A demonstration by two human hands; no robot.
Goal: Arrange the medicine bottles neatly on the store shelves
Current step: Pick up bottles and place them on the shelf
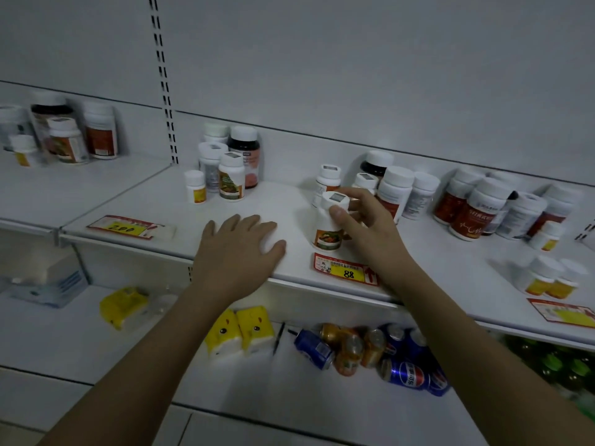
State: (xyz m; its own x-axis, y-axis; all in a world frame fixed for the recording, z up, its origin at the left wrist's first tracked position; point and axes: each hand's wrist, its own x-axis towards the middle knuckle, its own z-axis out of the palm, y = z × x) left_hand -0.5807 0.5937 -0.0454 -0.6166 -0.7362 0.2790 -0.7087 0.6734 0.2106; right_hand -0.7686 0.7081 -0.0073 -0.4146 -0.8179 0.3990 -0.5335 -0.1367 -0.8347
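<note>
My right hand (pixel 363 217) grips a white medicine bottle (pixel 328 233) with a food picture on its label, standing upright near the front edge of the white shelf (pixel 154 204). My left hand (pixel 240 243) lies flat, palm down, on the shelf to the left of that bottle, holding nothing. A cluster of several bottles (pixel 225 169) stands further back on the left. Behind my right hand are more white-capped bottles (pixel 396 188). A crowded group of red-labelled bottles (pixel 476 207) fills the right side, and small yellow-labelled bottles (pixel 550 278) stand at the front right.
Price tags lie on the shelf edge: a yellow "200" tag (pixel 127 226) and an "88" tag (pixel 346 272). Another bottle group (pixel 64 133) sits on the neighbouring shelf at left. Below are yellow packs (pixel 240 333), drink cans (pixel 370 352) and a slotted upright (pixel 165 91).
</note>
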